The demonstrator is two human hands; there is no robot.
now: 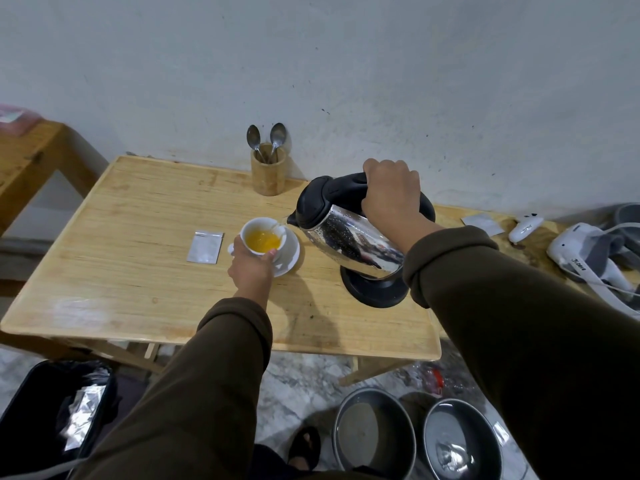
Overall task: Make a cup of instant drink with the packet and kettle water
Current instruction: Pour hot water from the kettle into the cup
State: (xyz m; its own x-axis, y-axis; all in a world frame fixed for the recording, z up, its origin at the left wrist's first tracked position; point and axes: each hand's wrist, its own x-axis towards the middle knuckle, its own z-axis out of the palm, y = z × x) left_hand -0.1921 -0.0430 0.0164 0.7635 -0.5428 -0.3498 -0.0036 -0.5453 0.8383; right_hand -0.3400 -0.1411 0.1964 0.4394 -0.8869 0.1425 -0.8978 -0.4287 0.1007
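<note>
A white cup (258, 226) holding yellow-orange liquid sits tilted over a white saucer (290, 250) on the wooden table (138, 271). My left hand (251, 268) grips the cup from the near side. My right hand (391, 192) is closed around the black handle of a steel kettle (349, 237), which is tipped to the left with its spout at the cup's rim; a thin stream of water runs into the cup. A silver packet (205, 246) lies flat on the table just left of the cup.
A wooden holder (268, 174) with two spoons stands at the table's back edge by the wall. Another packet (483, 224) and white devices (581, 251) lie at the right. A black bin (52, 414) and two grey basins (374, 431) stand on the floor below.
</note>
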